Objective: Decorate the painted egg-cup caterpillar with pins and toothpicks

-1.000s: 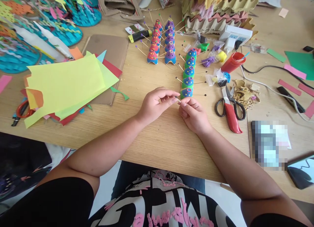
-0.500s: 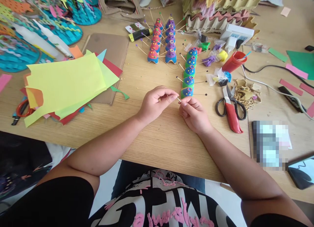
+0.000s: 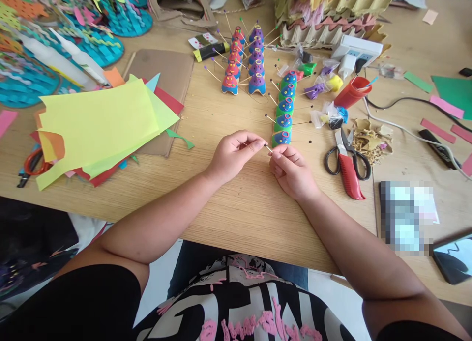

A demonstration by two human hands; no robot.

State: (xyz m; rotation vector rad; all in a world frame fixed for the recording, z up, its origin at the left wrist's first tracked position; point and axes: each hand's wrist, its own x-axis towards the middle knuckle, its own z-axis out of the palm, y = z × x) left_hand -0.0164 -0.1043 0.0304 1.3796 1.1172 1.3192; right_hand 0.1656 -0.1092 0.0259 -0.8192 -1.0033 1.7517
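Note:
Between my fingertips is a short thin stick (image 3: 269, 149) with a dark tip at its left end. My right hand (image 3: 293, 171) pinches the stick's right part. My left hand (image 3: 236, 154) has thumb and forefinger pressed together at the dark tip. Just beyond my hands stands a green and blue egg-carton caterpillar (image 3: 284, 120) with dark-tipped sticks poking out of its sides. Farther back are a red and blue one (image 3: 230, 81) and a purple and blue one (image 3: 256, 82), also with sticks in them.
Scissors (image 3: 346, 159) and a red cup (image 3: 352, 93) are on the right, near bagged clay (image 3: 314, 90) and cables. On the left, yellow paper (image 3: 99, 125) lies over cardboard (image 3: 169, 80). Egg cartons (image 3: 313, 34) are stacked at the back.
The dark tip of the stick now shows at my left fingertips, where it was covered before. Both hands have stayed almost in place.

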